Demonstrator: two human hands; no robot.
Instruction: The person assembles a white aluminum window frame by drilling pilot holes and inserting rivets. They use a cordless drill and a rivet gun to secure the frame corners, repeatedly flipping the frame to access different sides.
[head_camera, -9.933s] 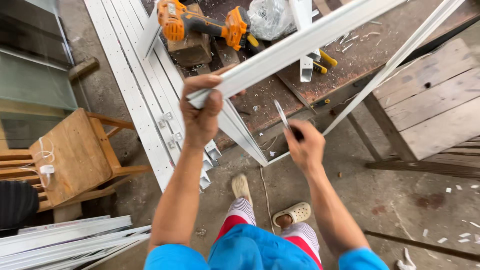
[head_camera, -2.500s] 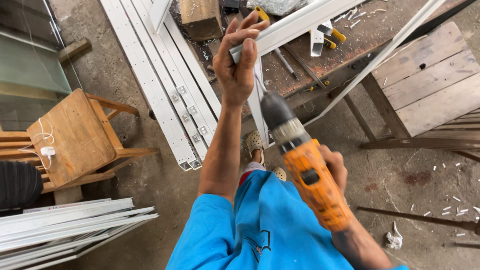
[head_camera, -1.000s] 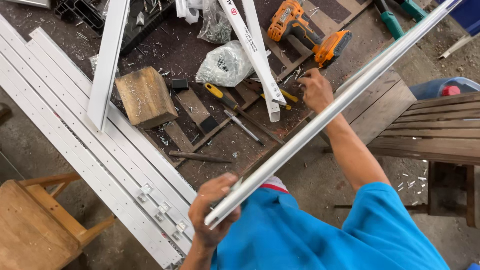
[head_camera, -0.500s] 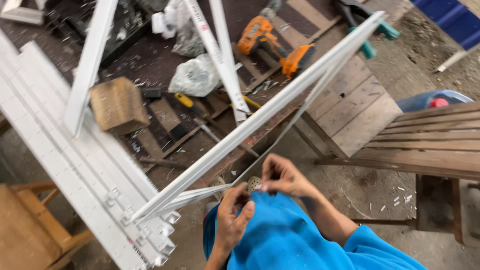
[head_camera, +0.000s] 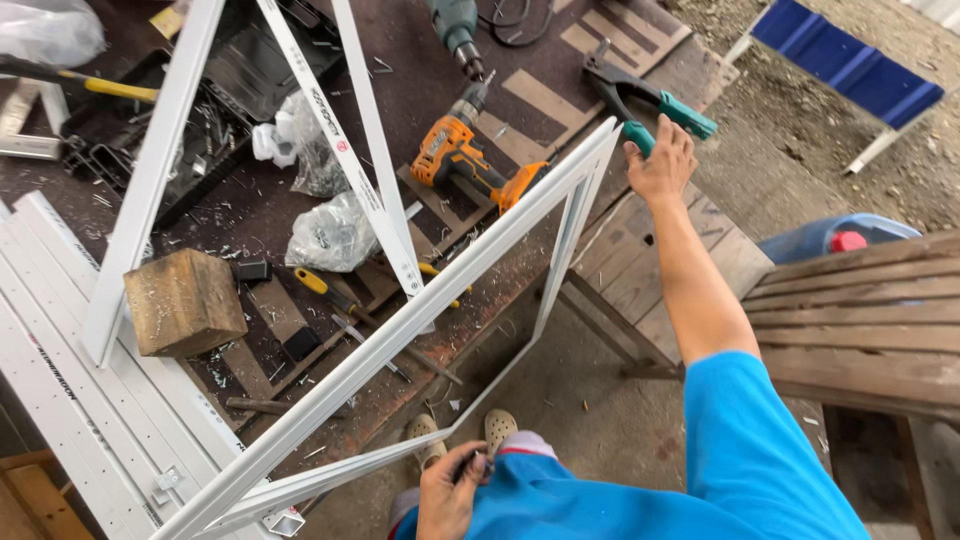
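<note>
A white aluminium frame (head_camera: 400, 335) slants from the lower left up to a far corner by the bench edge. My left hand (head_camera: 450, 492) is low in the view, against my blue shirt. It is closed on the frame's near thin rail, with a small dark piece between the fingers. My right hand (head_camera: 660, 165) is stretched out beyond the frame's far corner. Its thumb and fingers close round the end of one handle of a green-handled plier-like tool (head_camera: 655, 100) that lies on the bench.
An orange drill (head_camera: 470, 165) lies on the dark workbench (head_camera: 560, 50), among a wooden block (head_camera: 185, 300), plastic bags, screwdrivers and loose white bars (head_camera: 340, 140). White profiles (head_camera: 60, 400) are stacked at the left. Wooden pallets (head_camera: 860, 320) and a blue container (head_camera: 830, 238) stand at the right.
My right hand has left the near corner of the frame and reached out to the green-handled tool. The left hand stays on the near rail. The view has swung right.
</note>
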